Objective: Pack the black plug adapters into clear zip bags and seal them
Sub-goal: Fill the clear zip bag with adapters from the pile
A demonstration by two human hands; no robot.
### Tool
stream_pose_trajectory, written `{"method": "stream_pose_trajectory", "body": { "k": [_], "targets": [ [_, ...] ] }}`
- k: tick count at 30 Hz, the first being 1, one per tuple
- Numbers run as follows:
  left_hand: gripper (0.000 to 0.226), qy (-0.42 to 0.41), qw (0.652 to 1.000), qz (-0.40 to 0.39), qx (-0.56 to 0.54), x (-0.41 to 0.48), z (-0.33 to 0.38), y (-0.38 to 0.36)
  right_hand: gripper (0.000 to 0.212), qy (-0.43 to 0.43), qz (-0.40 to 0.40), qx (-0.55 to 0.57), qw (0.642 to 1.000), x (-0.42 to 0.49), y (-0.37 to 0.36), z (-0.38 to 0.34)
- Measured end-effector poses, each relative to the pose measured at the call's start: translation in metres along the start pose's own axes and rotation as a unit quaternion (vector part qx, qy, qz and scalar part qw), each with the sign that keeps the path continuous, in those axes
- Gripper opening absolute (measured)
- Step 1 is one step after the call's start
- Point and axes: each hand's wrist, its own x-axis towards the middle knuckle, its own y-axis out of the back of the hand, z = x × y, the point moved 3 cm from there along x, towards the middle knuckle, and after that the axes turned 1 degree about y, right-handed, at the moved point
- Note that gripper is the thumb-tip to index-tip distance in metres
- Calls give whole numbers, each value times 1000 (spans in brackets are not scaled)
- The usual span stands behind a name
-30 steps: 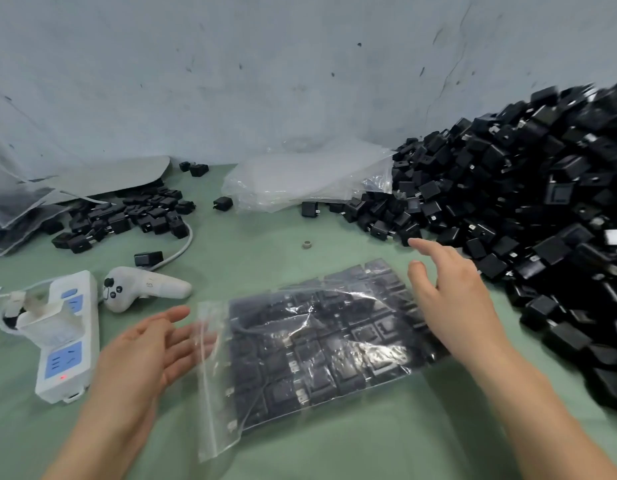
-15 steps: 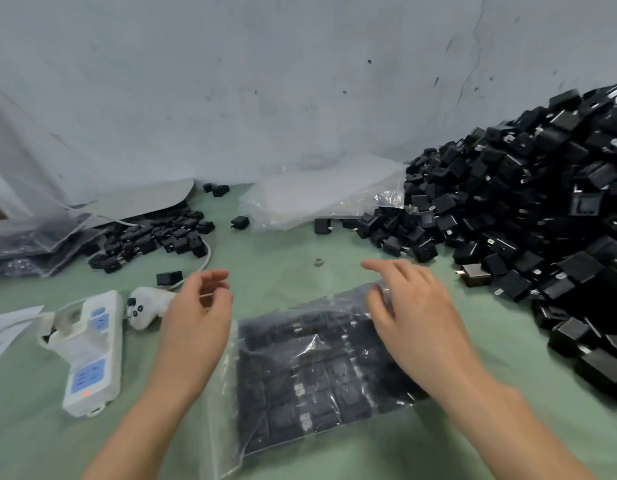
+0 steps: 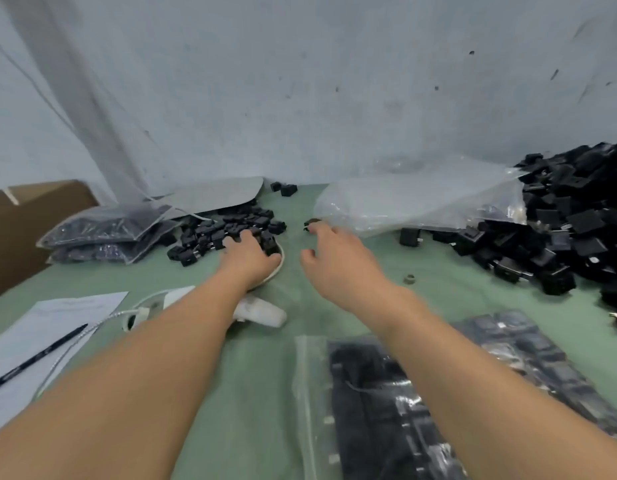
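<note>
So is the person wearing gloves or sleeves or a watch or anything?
No gloves: the left hand and the right hand are bare, with no rings I can see, though the picture is a bit blurry. The left forearm and right forearm are bare too, with no sleeves as far as the picture reaches, and no watch or bracelet on either wrist.

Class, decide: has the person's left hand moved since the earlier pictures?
Yes. The left hand quit the open end of the filled bag and reached farther away, past the white controller, onto the small pile of adapters.
</note>
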Motion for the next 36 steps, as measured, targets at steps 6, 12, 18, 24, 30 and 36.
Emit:
{"method": "stream_pose_trajectory", "body": {
  "k": [6, 12, 18, 24, 30, 36],
  "targets": [
    [104, 17, 998, -38, 47, 65, 9, -20, 48, -81, -113, -91, 986, 65, -45, 51],
    [90, 29, 994, -55, 93, 115, 8, -35, 47, -67, -106, -154, 980, 85, -69, 82],
    [61, 13, 998, -30, 47, 127, 6, -48, 42, -53, -73, -171, 981, 86, -76, 83],
    [41, -11, 994, 50, 95, 101, 20, -52, 40, -44, -59, -190, 979, 84, -76, 82],
    [36, -28, 991, -7, 128, 111, 14, -34, 40, -34, -41, -208, 977, 83, -78, 84],
    [39, -28, 989, -9, 144, 102, 16, -35, 43, -36, -57, -194, 979, 84, -76, 85]
  ]
}}
